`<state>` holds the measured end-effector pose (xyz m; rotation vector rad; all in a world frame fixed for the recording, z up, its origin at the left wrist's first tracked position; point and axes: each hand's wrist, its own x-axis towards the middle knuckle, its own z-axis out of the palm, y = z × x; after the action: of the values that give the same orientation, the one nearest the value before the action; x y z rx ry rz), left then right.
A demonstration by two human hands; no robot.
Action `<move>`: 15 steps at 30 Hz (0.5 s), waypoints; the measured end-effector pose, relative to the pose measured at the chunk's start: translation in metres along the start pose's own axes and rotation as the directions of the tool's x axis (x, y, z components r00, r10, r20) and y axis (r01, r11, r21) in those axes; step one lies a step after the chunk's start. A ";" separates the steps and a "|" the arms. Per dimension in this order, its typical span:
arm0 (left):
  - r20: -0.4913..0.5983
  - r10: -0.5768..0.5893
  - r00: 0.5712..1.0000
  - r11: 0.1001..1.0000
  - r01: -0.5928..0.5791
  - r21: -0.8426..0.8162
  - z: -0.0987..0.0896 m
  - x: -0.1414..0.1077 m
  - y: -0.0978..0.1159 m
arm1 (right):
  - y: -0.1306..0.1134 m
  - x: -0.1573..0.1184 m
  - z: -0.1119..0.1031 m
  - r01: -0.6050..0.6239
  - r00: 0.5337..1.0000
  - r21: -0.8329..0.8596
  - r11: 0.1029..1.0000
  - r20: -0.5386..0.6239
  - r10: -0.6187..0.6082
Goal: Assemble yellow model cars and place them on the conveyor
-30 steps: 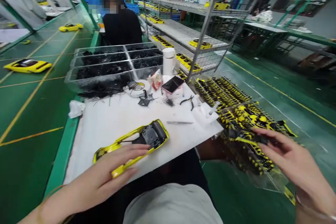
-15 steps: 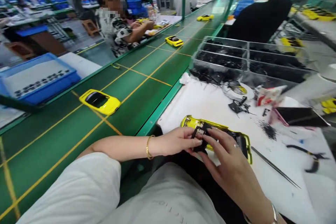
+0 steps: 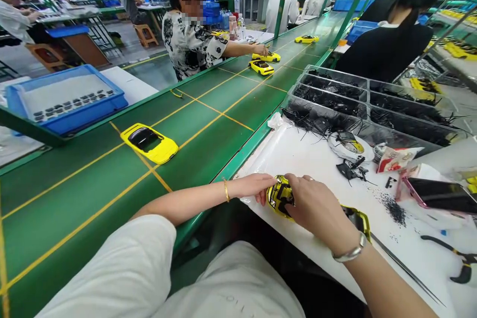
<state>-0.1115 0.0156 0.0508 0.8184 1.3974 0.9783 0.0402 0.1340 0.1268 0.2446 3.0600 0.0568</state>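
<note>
Your left grip (image 3: 257, 187) holds the left end of the yellow car body (image 3: 278, 199) at the surface's (image 3: 294, 156) near edge; your right grip (image 3: 316, 206) bends over it, though I cannot tell what it pinches. Tweezers (image 3: 406, 268) lie right; another yellow car (image 3: 160, 149) sits left on the green belt (image 3: 208, 146).

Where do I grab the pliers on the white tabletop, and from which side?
I'd grip the pliers by both black handles, coming from the picture's left: the handles spread that way, while the jaws point toward the right picture edge. The right hand seems better placed, being nearer, though it is at the yellow car body.
</note>
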 end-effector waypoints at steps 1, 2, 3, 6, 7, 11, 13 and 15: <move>0.014 0.011 1.000 1.000 -0.011 0.004 0.001 0.003 -0.003 | -0.005 0.005 -0.002 0.014 1.000 -0.017 1.000 0.028 -0.014; 0.014 0.022 1.000 1.000 -0.022 0.008 0.002 0.006 -0.006 | -0.009 0.009 -0.003 0.034 0.998 -0.022 0.999 0.050 -0.033; 0.010 0.027 1.000 1.000 -0.027 0.008 0.002 0.007 -0.008 | -0.010 0.012 -0.003 0.055 0.997 -0.011 0.998 0.063 -0.054; 0.025 0.036 0.999 0.999 -0.036 0.000 0.001 0.006 -0.009 | -0.004 0.011 0.005 0.086 0.996 0.106 0.991 0.026 -0.089; 0.033 0.047 0.998 0.999 -0.046 -0.005 0.001 0.005 -0.009 | 0.000 0.008 0.010 0.093 0.996 0.165 0.982 -0.019 -0.091; 0.030 0.087 0.996 0.996 -0.086 -0.026 0.001 0.003 -0.010 | 0.016 -0.009 0.036 0.160 0.971 0.344 0.925 -0.222 -0.086; 0.028 0.078 0.997 0.996 -0.077 -0.042 0.001 0.003 -0.012 | 0.018 -0.012 0.046 0.187 0.962 0.383 0.904 -0.258 -0.090; 0.032 0.065 0.997 0.997 -0.063 -0.052 0.002 0.002 -0.015 | 0.018 -0.008 0.052 0.200 0.961 0.397 0.896 -0.257 -0.101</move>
<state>-0.1090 0.0119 0.0361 0.8425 1.3196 1.0407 0.0543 0.1520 0.0767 0.0161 3.2729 -0.6356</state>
